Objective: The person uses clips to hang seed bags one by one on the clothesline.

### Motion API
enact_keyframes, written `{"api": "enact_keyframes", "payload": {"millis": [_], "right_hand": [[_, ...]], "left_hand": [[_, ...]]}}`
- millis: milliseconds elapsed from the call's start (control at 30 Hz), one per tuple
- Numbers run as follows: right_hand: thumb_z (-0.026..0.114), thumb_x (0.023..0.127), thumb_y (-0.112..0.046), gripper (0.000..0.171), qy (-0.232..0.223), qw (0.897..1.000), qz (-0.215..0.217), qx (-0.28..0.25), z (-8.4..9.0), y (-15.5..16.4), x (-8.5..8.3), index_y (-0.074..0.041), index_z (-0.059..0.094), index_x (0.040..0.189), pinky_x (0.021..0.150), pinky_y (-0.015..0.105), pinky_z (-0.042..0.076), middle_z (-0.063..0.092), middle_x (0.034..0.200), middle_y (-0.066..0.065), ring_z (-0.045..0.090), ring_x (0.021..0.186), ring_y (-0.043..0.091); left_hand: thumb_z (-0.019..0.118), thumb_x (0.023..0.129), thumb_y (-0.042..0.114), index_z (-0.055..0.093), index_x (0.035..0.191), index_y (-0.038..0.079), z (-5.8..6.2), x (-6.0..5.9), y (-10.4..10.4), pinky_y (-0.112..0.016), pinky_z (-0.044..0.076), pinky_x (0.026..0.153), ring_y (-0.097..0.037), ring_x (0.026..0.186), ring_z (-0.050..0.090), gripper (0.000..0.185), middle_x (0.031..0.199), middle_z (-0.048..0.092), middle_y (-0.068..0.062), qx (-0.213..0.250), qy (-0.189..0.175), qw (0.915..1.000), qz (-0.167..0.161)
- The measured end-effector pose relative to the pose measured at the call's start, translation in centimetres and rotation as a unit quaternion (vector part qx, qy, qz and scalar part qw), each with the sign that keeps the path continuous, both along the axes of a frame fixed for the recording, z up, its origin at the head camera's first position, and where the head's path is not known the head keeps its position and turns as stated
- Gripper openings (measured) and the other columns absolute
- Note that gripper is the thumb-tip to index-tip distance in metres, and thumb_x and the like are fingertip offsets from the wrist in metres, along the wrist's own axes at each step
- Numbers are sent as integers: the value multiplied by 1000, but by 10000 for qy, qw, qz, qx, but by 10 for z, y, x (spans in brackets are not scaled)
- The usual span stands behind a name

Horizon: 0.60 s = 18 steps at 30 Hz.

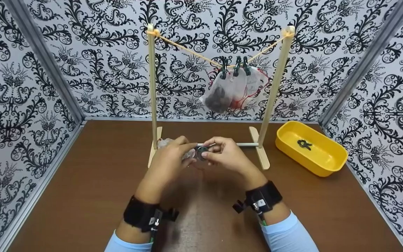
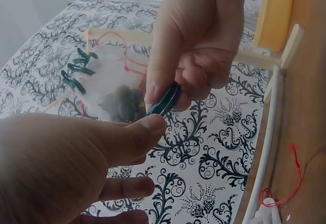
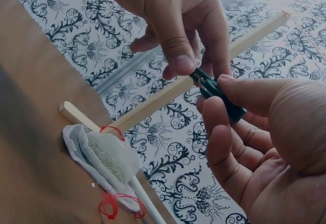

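Note:
Above the table, both hands pinch one dark green plastic clip [image 1: 202,153]. My right hand [image 1: 228,155] has it between thumb and curled fingers, as the right wrist view shows. My left hand [image 1: 169,158] holds its other end [image 3: 198,76] by thumb and fingertip. Below the hands, a white mesh drawstring bag [image 3: 104,158] with pale grains inside and a red cord lies by the stand's foot; the left hand partly covers it in the head view. Mesh bags [image 1: 226,92] with dark and red contents hang from an orange string [image 1: 187,50] by several green clips [image 1: 237,66].
A wooden stand [image 1: 152,87] carries the string between two posts, with a white crossbar [image 1: 247,144] near the table. At the right, a yellow tub [image 1: 285,154] contains dark green clips [image 1: 304,144]. Patterned walls [image 1: 30,105] enclose the brown table [image 1: 82,196].

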State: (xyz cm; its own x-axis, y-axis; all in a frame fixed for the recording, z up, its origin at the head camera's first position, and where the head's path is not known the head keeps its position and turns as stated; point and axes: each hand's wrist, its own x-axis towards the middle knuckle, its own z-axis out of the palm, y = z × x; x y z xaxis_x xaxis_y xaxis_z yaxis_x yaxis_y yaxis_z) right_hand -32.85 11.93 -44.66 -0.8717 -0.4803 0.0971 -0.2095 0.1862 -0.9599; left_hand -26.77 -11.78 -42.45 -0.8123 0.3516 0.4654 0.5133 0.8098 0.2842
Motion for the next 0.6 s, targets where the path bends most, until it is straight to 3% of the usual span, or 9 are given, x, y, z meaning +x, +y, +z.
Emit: {"api": "enact_keyframes", "payload": {"millis": [167,300,433,600], "right_hand": [[70,113,-14,28,128,9998,-119,-19,-8,-2,-2,7,75,130,68,33,67,84,100,16,77,77,16],[66,116,-21,29,625,9931,-247,961,-27,-7,-6,2,78,128,95,46,68,83,122,19,79,106,23],[72,112,-22,35,1289,9633,126,2352,-49,-10,-12,1,75,139,121,55,57,79,138,18,74,133,36],[73,111,-25,53,1622,9349,382,3134,-65,-14,-21,3,63,156,135,56,44,65,162,21,60,154,42]], "left_hand": [[92,95,18,81,133,9,2,1,-4,-47,66,84,-32,100,74,41,111,71,-5,-160,60,9996,231],[88,98,19,79,130,5,3,1,-11,-49,69,83,-33,102,78,35,114,70,-7,-166,67,9974,695],[87,99,21,80,124,4,4,-1,-20,-52,69,74,-34,95,79,30,114,71,-8,-60,36,9945,1049],[87,99,19,80,116,6,3,-4,-25,-54,69,71,-38,88,79,22,111,72,-7,3,184,9919,1255]]}}
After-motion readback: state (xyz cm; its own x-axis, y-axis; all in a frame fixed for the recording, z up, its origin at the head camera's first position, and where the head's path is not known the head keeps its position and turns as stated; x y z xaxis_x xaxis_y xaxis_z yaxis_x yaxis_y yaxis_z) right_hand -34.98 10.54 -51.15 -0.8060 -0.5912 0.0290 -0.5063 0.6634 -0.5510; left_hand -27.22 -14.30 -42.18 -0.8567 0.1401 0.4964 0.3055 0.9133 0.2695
